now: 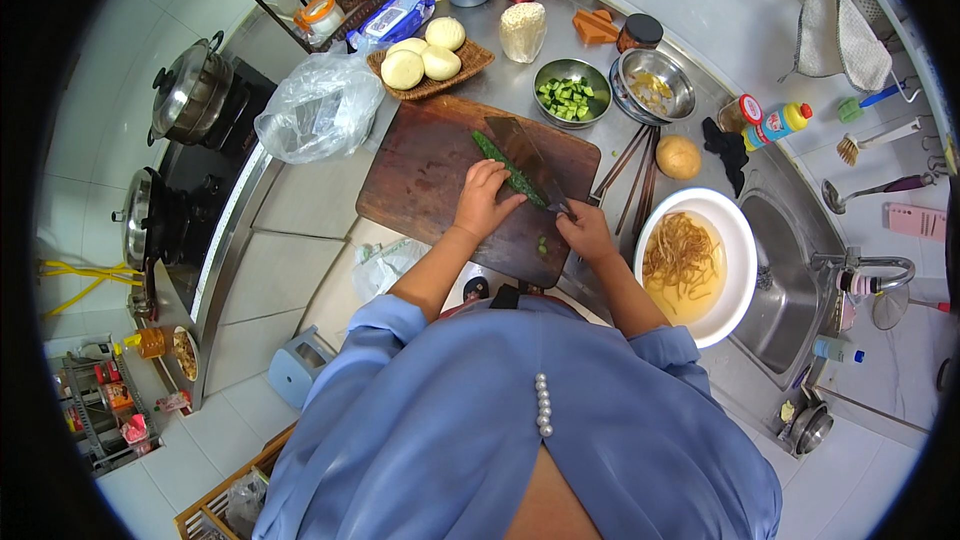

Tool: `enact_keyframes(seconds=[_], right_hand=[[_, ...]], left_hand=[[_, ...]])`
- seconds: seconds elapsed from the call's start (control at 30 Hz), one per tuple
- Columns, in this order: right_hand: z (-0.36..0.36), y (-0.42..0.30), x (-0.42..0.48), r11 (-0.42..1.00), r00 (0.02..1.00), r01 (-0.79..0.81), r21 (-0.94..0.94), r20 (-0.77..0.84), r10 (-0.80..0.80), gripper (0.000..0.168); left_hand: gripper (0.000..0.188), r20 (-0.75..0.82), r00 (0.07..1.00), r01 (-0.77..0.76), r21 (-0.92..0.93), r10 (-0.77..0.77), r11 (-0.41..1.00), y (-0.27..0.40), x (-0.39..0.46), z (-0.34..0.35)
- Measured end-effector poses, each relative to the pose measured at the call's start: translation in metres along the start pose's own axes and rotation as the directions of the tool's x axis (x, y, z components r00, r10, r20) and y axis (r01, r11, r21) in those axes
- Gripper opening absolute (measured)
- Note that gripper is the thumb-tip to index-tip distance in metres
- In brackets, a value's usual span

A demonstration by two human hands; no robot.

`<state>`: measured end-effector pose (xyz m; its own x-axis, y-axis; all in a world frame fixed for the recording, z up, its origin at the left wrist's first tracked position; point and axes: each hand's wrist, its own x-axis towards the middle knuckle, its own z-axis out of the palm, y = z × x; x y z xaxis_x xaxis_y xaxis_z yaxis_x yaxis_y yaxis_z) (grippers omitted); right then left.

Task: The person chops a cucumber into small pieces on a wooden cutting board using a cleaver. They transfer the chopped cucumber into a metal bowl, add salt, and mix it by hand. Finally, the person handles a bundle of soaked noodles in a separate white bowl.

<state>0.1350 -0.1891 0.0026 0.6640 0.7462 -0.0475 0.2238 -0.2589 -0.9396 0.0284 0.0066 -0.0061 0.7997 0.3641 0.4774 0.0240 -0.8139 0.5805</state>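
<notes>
On the dark wooden cutting board point(420, 165) lies a long green cucumber point(489, 150), set at a slant. My left hand point(486, 199) presses on it, fingertips on its upper side and thumb near its lower end. My right hand point(586, 229) grips the handle of a cleaver point(525, 154), whose broad blade rests close along the cucumber's right side. Small green pieces point(542, 245) lie on the board near my right hand. Beyond the board, a steel bowl point(572, 123) holds chopped cucumber point(566, 97).
Right of the board are chopsticks point(646, 187), a potato point(678, 157), a white basin point(746, 270) of soaking brown strips and a sink point(780, 315). Pale buns point(403, 69) in a wicker tray point(480, 60) and a plastic bag point(319, 109) stand behind left. Pots point(191, 90) sit on the stove.
</notes>
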Motion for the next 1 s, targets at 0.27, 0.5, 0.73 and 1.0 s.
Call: enact_keyframes(seconds=[0.27, 0.5, 0.73, 1.0], right_hand=[[-0.001, -0.001, 0.005, 1.0, 1.0, 0.003, 0.006, 0.027, -0.003, 0.025], [-0.003, -0.007, -0.002, 1.0, 0.999, -0.006, 0.019, 0.053, 0.005, 0.026], [-0.007, -0.023, -0.011, 0.999, 0.999, 0.003, 0.047, 0.047, -0.005, 0.014], [0.001, -0.021, 0.013, 0.996, 0.995, 0.079, -0.039, 0.063, -0.077, 0.022]], left_hand=[[0.041, 0.008, 1.0, -0.014, -0.038, 0.015, 0.999, -0.008, -0.001, -0.001], [0.04, -0.002, 1.0, 0.004, -0.047, -0.004, 0.999, -0.013, -0.004, -0.002], [0.041, -0.022, 0.999, 0.049, -0.061, -0.05, 0.997, -0.014, -0.007, -0.002], [0.043, -0.017, 0.998, 0.064, -0.054, -0.065, 0.997, -0.011, -0.003, -0.004]])
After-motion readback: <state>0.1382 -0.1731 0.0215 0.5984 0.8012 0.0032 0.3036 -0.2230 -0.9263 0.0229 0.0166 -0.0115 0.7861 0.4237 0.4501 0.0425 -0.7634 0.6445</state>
